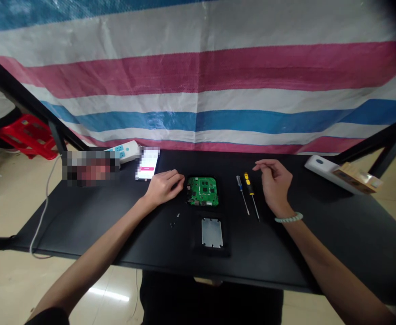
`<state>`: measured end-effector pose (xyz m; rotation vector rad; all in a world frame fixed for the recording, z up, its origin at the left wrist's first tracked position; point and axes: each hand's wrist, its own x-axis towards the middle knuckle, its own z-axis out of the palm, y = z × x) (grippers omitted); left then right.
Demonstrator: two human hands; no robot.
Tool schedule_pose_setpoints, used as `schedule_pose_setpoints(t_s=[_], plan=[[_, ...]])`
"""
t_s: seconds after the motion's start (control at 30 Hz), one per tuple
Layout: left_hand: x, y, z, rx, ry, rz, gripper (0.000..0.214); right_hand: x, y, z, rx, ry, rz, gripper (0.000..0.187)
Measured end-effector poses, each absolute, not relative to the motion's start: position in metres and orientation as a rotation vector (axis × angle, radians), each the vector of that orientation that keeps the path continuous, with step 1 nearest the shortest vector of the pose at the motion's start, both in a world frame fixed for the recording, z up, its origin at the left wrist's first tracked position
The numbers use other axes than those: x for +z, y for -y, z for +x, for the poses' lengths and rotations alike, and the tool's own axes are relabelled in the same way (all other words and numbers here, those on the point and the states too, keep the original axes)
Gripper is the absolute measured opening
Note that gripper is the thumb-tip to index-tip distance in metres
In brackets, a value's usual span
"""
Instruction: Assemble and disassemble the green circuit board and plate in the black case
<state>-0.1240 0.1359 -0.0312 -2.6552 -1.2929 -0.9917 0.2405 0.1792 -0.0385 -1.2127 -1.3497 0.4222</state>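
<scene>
A green circuit board [202,191] lies in its black casing at the middle of the table. My left hand [165,186] rests just left of it, fingers curled together near the casing's edge, with nothing seen in them. To the right, my right hand [275,185] is loosely bent on its side, fingers partly stretched out and holding nothing visible. Between that hand and the board lie a yellow-and-black screwdriver [249,186] and a thinner blue-handled screwdriver [239,184]. Closer to me is a black cover with a silver metal plate [212,233]. Several tiny screws [172,224] lie left of it.
A lit phone [148,163] and a white power strip [130,150] sit at the back left, beside a blurred-out patch. A long white device with a packet [336,174] lies at the back right. Striped sheeting [198,72] hangs behind the black table [268,253]. A red stool [28,135] stands left.
</scene>
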Motion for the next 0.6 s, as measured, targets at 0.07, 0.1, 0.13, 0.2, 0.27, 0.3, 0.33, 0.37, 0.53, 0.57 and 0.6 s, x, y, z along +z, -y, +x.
schedule_pose_setpoints(t_s=[0.07, 0.1, 0.13, 0.2, 0.27, 0.3, 0.33, 0.37, 0.53, 0.57, 0.6], plan=[[-0.029, -0.128, -0.121, -0.991, 1.221, -2.664, 0.026, -0.028, -0.169, 0.233, 0.397, 1.407, -1.158, 0.013], [-0.027, -0.122, -0.118, -0.989, 1.176, -2.684, 0.024, -0.022, -0.162, 0.229, 0.405, 1.478, -1.134, 0.013], [-0.025, -0.116, -0.115, -0.986, 1.129, -2.714, 0.022, -0.015, -0.155, 0.225, 0.428, 1.582, -1.109, 0.014], [-0.020, -0.102, -0.106, -0.955, 1.035, -2.824, 0.019, -0.003, -0.137, 0.217, 0.576, 1.932, -1.032, 0.016], [-0.015, -0.088, -0.097, -0.889, 0.950, -2.958, 0.022, 0.007, -0.119, 0.207, 0.711, 2.288, -0.966, 0.015], [-0.014, -0.082, -0.093, -0.843, 0.916, -3.016, 0.025, 0.011, -0.110, 0.203, 0.755, 2.418, -0.922, 0.020], [-0.013, -0.078, -0.089, -0.796, 0.886, -3.066, 0.028, 0.013, -0.102, 0.199, 0.785, 2.513, -0.904, 0.028], [-0.013, -0.074, -0.086, -0.759, 0.861, -3.102, 0.031, 0.014, -0.096, 0.195, 0.797, 2.576, -0.902, 0.035], [-0.015, -0.068, -0.080, -0.726, 0.797, -3.108, 0.045, 0.006, -0.087, 0.191, 0.714, 2.659, -0.913, 0.064], [-0.015, -0.068, -0.080, -0.695, 0.794, -3.098, 0.049, 0.005, -0.088, 0.192, 0.703, 2.673, -0.914, 0.067], [-0.014, -0.068, -0.080, -0.650, 0.793, -3.089, 0.052, 0.004, -0.090, 0.193, 0.697, 2.692, -0.916, 0.069]])
